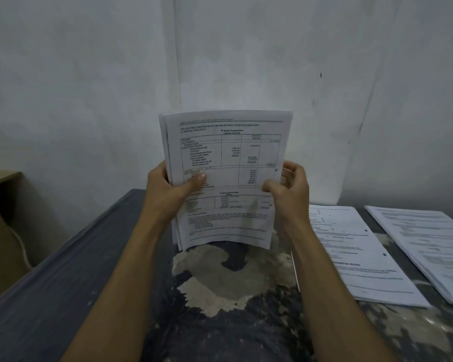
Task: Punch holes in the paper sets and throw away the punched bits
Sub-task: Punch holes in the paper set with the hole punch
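I hold a set of printed papers [225, 152] upright above the table, its lower edge just over the worn patch. My left hand [168, 186] grips the set's left edge, thumb on the front page. My right hand [288, 184] grips the right edge, fingers curled round it. Two holes show near the right margin of the front page. A second paper set [351, 257] lies flat on the table to the right, with small dark holes along its right side. A third set [429, 246] lies further right, cut off by the frame edge. No hole punch is in view.
The dark table [63, 283] has a large worn, pale patch [220, 278] in the middle. A brown cardboard box [3, 218] stands at the left beside the table. A pale wall rises close behind.
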Available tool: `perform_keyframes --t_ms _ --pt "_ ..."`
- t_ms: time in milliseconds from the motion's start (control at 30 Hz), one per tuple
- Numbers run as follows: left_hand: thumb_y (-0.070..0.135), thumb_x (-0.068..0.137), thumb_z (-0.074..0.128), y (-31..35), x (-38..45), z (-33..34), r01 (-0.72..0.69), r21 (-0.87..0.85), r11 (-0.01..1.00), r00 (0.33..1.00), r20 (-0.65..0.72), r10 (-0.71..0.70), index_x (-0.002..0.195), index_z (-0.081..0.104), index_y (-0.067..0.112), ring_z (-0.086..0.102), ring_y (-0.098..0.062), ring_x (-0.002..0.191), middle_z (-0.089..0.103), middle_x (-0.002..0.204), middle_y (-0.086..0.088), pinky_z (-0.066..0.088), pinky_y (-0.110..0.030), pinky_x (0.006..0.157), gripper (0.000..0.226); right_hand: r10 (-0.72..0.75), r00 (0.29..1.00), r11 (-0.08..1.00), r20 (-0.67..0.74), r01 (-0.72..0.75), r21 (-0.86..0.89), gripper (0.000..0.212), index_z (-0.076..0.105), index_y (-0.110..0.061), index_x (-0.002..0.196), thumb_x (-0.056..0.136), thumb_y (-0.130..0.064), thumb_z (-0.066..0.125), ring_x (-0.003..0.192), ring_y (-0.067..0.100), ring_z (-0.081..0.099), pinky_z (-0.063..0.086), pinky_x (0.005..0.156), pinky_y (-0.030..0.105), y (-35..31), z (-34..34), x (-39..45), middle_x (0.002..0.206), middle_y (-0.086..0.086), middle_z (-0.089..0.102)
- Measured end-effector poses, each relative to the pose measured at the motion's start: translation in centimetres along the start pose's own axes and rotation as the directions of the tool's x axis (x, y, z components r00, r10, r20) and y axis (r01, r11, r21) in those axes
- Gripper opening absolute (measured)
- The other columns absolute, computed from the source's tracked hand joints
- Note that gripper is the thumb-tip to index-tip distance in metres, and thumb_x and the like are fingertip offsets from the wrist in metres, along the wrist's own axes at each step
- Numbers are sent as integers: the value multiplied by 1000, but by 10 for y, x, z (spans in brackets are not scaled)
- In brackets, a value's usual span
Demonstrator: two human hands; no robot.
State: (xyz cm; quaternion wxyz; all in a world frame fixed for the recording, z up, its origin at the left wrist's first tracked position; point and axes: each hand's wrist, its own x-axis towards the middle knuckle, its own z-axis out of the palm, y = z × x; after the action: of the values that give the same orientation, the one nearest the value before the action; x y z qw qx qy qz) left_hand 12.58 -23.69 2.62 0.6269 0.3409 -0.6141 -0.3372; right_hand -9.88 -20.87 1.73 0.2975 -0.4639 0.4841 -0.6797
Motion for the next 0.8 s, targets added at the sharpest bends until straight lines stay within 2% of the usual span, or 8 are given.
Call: perform_keyframes --t_ms 100,233,300,433,500,633,700,800 --pt "21 73 88 3 -1 1 -12 -44 999 1000 2 12 102 74 23 75 -17 92 78 102 5 61 -28 72 32 -5 994 999 111 9 -37 48 56 -21 114 67 -22 66 100 18 68 62 81 41 -9 3 -1 110 -3 69" --pt "17 73 88 3 -1 2 2 -82 997 1000 -6 -3 102 75 18 75 -21 91 78 101 0 62 -31 72 32 8 1000 1000 6 -8 2 64 52 -20 128 65 -22 66 109 17 64 58 91 41 -12 3 -2 120 -1 65" --pt "17 72 88 4 -1 2 0 -99 995 1000 -7 0 101 75 18 75 -21 91 78 101 0 61 -29 72 31 45 996 999 72 -43 -25 54 57 -18 119 66 -22 66 107 21 65 58 89 47 -12 5 -3 116 0 67" --pt "16 72 87 4 -1 5 3 -114 994 1000 -3 -3 100 76 19 75 -20 91 78 100 0 61 -28 71 30 26 999 1000 21 -26 -6 55 55 -17 125 72 -15 70 105 18 66 60 83 35 -11 8 -5 115 -2 67" --pt "16 72 87 4 -1 4 4 -119 993 1000 -7 -5 99 76 20 75 -19 90 78 100 1 61 -27 70 29 38 997 999 73 -36 -19 55 56 -18 121 68 -20 68 106 19 66 60 81 34 -12 11 -7 114 -4 67" --pt "19 71 88 5 -2 3 16 -128 992 1000 -8 -17 97 77 22 75 -20 90 78 100 0 61 -28 70 29 15 1000 1000 8 -15 4 64 49 -20 134 74 -15 69 120 15 58 53 98 39 -17 11 -7 130 -4 60" --pt "17 71 88 5 -1 3 13 -124 992 1000 -11 -14 96 77 21 75 -20 90 78 100 -1 61 -28 70 28 16 995 1000 96 -14 -20 59 54 -19 126 68 -18 67 108 16 65 59 89 39 -19 13 -8 119 -3 66" --pt "17 70 88 6 -2 4 25 -111 994 1000 -14 -27 95 77 20 76 -19 88 78 98 0 61 -27 69 27 -37 999 999 31 37 19 48 54 -21 124 78 -12 66 105 13 66 59 78 25 -18 12 -7 115 -4 67"
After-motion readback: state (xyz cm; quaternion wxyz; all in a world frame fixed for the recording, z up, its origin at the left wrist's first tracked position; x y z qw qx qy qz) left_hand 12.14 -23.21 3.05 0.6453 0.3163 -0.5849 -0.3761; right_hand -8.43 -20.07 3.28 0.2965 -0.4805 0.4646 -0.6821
